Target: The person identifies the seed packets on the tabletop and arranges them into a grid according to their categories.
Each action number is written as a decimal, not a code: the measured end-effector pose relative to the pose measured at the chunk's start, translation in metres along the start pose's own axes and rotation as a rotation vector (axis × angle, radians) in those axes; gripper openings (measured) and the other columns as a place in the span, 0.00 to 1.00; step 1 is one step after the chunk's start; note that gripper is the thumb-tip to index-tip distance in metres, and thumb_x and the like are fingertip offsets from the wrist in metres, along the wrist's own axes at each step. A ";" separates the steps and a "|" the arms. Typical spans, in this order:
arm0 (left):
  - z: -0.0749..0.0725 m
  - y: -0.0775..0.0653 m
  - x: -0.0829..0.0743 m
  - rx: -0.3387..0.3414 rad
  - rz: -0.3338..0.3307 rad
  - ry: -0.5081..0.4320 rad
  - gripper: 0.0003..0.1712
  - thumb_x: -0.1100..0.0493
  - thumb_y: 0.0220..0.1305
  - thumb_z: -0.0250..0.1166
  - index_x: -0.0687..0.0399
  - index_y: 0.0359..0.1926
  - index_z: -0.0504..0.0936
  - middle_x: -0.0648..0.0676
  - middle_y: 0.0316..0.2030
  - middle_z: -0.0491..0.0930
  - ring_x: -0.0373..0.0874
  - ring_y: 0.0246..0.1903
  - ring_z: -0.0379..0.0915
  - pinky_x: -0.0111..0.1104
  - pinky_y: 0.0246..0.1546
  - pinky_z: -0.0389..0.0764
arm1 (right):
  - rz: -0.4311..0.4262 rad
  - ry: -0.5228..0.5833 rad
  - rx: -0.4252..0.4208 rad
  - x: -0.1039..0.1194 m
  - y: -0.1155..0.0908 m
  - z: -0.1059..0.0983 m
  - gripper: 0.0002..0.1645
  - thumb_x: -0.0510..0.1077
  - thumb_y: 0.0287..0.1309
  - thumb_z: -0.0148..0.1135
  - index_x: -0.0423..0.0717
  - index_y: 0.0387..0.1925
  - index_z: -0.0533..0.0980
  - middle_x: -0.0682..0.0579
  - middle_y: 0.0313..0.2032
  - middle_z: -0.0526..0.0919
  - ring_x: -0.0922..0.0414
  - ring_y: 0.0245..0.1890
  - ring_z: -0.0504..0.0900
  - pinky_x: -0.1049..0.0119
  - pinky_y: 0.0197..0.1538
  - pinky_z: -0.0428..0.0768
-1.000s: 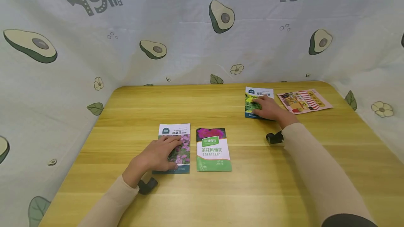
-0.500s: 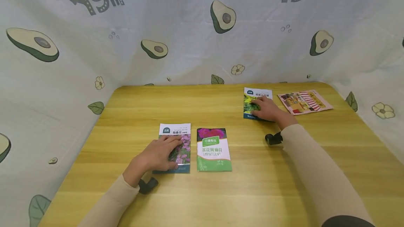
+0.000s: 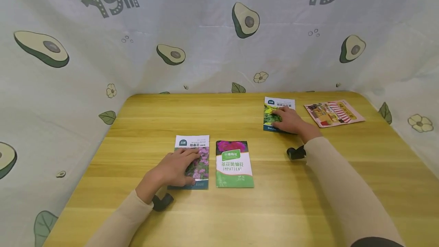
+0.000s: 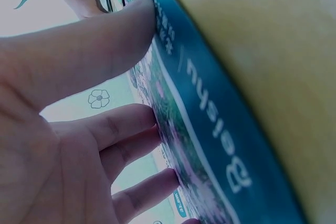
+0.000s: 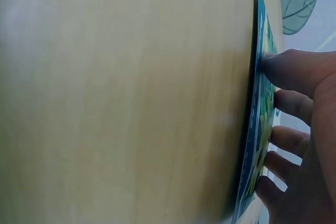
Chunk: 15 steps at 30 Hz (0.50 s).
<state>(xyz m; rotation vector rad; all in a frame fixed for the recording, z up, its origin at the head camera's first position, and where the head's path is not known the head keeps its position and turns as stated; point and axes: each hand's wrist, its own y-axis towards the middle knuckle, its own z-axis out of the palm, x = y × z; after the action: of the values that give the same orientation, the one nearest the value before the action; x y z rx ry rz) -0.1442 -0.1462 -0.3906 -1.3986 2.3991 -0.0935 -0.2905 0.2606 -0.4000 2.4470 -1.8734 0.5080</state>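
Note:
My left hand (image 3: 176,169) rests on a seed packet with pink flowers (image 3: 201,165), which lies flat on the wooden table (image 3: 185,113). In the left wrist view, the thumb and spread fingertips press on the printed face of that flower packet (image 4: 181,140). Farther back, my right hand (image 3: 291,120) touches a seed packet with yellow flowers (image 3: 269,116). The right wrist view has its thumb and fingertips on the front of this yellow-flower packet (image 5: 261,114), whose edge faces the camera. Both hands cover part of their packets.
A green and white impatiens seed packet (image 3: 234,165) lies just right of the pink-flower one. At the back right, a pink packet with a striped awning picture (image 3: 334,113) lies at a slant. A white cloth printed with avocados (image 3: 205,68) hangs behind the table.
My right hand has slid the yellow-flower packet a little to the left, widening the gap to the pink packet. The left hand stays in place. The head view has shifted slightly.

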 end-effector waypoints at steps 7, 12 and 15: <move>0.000 0.001 -0.001 0.001 -0.002 0.001 0.43 0.46 0.56 0.73 0.50 0.71 0.68 0.51 0.74 0.63 0.56 0.72 0.57 0.58 0.67 0.66 | -0.012 0.000 -0.007 0.001 0.000 0.001 0.37 0.50 0.68 0.53 0.35 0.71 0.61 0.26 0.70 0.56 0.26 0.69 0.56 0.32 0.70 0.59; 0.000 0.000 -0.001 0.003 -0.007 -0.004 0.44 0.47 0.56 0.73 0.49 0.71 0.68 0.50 0.74 0.62 0.56 0.73 0.57 0.58 0.68 0.65 | -0.026 -0.008 -0.011 0.004 0.001 0.000 0.37 0.50 0.68 0.53 0.35 0.71 0.61 0.26 0.70 0.57 0.26 0.68 0.57 0.32 0.70 0.59; 0.000 -0.001 -0.002 0.005 -0.010 -0.011 0.44 0.47 0.56 0.73 0.49 0.71 0.68 0.50 0.74 0.62 0.56 0.73 0.56 0.58 0.68 0.65 | -0.027 -0.004 -0.016 0.005 0.002 0.001 0.37 0.50 0.67 0.53 0.36 0.71 0.61 0.27 0.70 0.57 0.27 0.68 0.57 0.33 0.71 0.59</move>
<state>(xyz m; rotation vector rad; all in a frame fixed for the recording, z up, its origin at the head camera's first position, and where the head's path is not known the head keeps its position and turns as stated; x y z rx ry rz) -0.1429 -0.1449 -0.3896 -1.4060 2.3815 -0.0947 -0.2909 0.2547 -0.4002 2.4613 -1.8360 0.4850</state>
